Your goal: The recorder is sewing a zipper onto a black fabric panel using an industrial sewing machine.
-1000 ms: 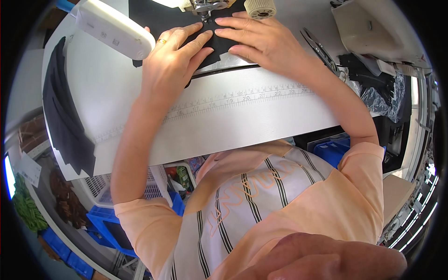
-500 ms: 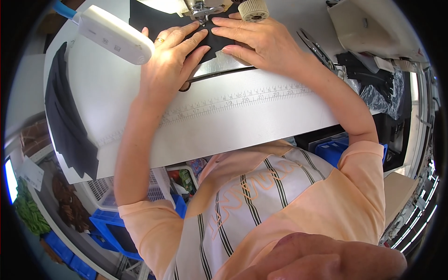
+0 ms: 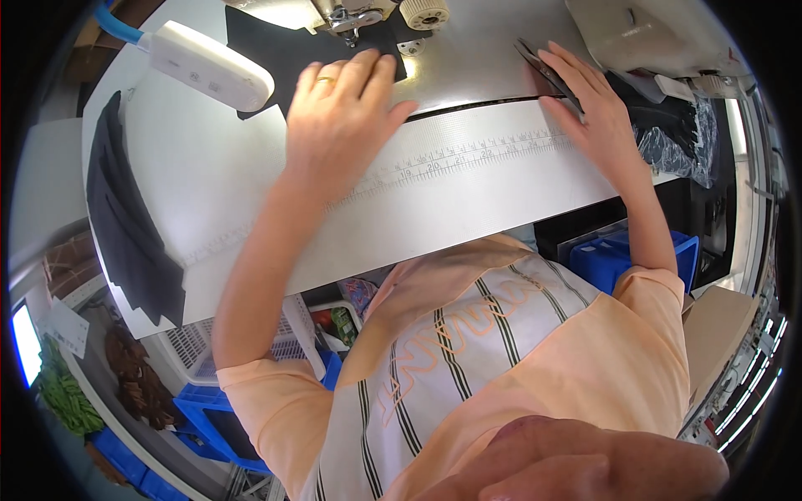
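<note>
My left hand (image 3: 347, 108) lies with fingers stretched on a black fabric piece (image 3: 263, 54), just in front of the sewing machine's presser foot (image 3: 351, 37). Part of the cloth is hidden beneath that hand. Further right, my right hand (image 3: 597, 108) is at a slim dark pair of thread snips (image 3: 547, 73) on the machine bed. Its thumb and fingers are apart on either side of the snips, not closed round them.
A ruler scale (image 3: 434, 167) runs along the white table. Folded black fabric (image 3: 129, 217) hangs over the left edge. A white lamp-like device (image 3: 209, 67) juts in at upper left. Plastic-wrapped black material (image 3: 677, 138) lies right; a white basket (image 3: 196, 346) and blue crate (image 3: 606, 255) sit below.
My right hand has left the cloth by the presser foot and moved right to the snips. My left hand has drawn back slightly towards me and stays on the cloth.
</note>
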Tool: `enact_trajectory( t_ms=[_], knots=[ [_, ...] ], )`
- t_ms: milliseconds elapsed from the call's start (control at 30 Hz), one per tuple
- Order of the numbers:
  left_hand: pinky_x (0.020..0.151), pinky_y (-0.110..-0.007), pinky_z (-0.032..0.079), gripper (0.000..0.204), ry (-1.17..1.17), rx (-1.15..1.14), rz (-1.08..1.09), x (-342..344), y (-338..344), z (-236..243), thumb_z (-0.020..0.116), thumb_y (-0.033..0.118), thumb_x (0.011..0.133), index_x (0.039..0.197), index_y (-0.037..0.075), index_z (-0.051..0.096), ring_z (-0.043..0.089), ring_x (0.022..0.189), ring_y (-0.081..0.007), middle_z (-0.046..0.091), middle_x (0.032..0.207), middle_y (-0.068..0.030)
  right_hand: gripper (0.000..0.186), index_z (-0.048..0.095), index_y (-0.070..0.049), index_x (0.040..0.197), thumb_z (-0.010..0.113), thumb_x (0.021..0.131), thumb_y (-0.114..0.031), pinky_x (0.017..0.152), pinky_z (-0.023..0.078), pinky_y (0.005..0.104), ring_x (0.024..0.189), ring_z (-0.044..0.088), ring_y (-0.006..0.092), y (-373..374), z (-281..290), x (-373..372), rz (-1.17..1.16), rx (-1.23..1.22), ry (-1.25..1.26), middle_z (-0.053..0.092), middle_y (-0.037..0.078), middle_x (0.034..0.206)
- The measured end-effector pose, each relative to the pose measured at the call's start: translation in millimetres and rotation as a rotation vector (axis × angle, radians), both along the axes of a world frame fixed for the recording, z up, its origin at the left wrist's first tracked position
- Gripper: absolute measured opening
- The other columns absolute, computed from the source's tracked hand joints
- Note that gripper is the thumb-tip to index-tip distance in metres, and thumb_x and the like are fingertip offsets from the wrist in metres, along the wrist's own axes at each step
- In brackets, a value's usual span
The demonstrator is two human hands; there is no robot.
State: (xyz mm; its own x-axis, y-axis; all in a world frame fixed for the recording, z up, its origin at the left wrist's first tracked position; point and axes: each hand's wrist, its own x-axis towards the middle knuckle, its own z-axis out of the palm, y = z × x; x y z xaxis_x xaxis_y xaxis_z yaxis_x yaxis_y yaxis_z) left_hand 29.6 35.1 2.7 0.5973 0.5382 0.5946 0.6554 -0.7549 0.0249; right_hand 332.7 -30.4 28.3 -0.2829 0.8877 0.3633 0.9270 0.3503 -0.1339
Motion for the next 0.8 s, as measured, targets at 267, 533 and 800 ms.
enact_trajectory(
  t_ms=[267,533,800],
  knots=[
    [0.089,-0.037,0.052,0.036,0.437,-0.381,0.294,74,10,20,0.072,0.036,0.083,0.102,0.007,0.064,0.066,0.098,-0.0207,0.068,0.108,-0.006,0.037,0.064,-0.004,0.119,0.06,0.083,0.003,0.092,0.047,0.0369,0.106,0.061,0.0294,-59,-11,27,-0.055,0.03,0.01,0.065,0.009,0.123],
    [0.1,-0.045,0.044,0.03,0.051,-0.259,-0.003,-29,-42,9,0.069,0.022,0.086,0.114,0.011,0.066,0.063,0.11,-0.0213,0.068,0.114,-0.0024,0.03,0.068,-0.002,0.11,0.06,0.083,0.005,0.095,0.043,0.0343,0.108,0.061,0.0259,-72,-20,39,-0.086,0.076,0.156,0.067,0.009,0.119],
    [0.101,-0.051,0.04,0.032,0.075,-0.118,0.076,-42,-11,9,0.065,0.014,0.087,0.118,0.011,0.065,0.057,0.118,-0.0228,0.064,0.122,-0.0005,0.034,0.066,0.0,0.116,0.066,0.082,0.002,0.102,0.04,0.0371,0.12,0.056,0.0292,-70,6,44,-0.057,0.233,0.053,0.064,0.013,0.124]
  ],
)
